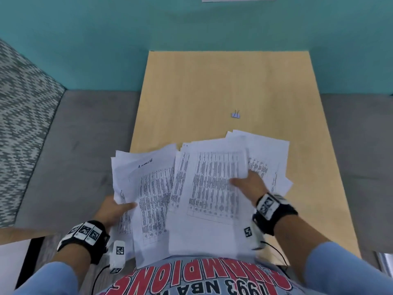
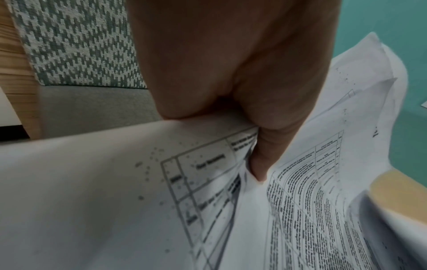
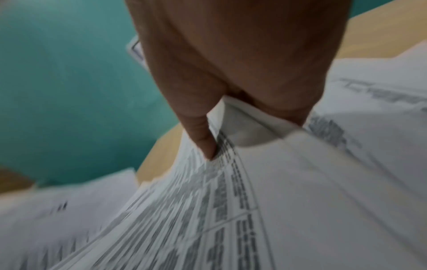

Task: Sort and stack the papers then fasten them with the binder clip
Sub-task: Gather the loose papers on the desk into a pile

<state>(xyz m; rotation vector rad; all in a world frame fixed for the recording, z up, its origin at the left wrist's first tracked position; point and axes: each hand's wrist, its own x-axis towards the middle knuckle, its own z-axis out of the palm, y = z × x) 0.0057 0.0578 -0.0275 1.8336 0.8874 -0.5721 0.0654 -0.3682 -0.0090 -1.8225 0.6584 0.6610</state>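
Two loose bundles of printed papers hang over the near edge of the wooden table (image 1: 223,81). My left hand (image 1: 116,209) pinches the left bundle of papers (image 1: 148,192) at its left edge, thumb on top; the left wrist view shows the thumb (image 2: 261,164) pressed on the sheets (image 2: 115,201). My right hand (image 1: 246,184) grips the right bundle of papers (image 1: 208,184), thumb on the printed table. In the right wrist view the thumb (image 3: 203,138) presses the sheets (image 3: 300,201). More sheets (image 1: 270,160) lie beneath on the table. A small pale binder clip (image 1: 235,115) sits alone farther back.
A teal wall (image 1: 191,28) rises behind the table. A grey couch seat (image 1: 80,145) with a patterned cushion (image 1: 21,116) stands to the left. Bare tabletop lies around and behind the clip.
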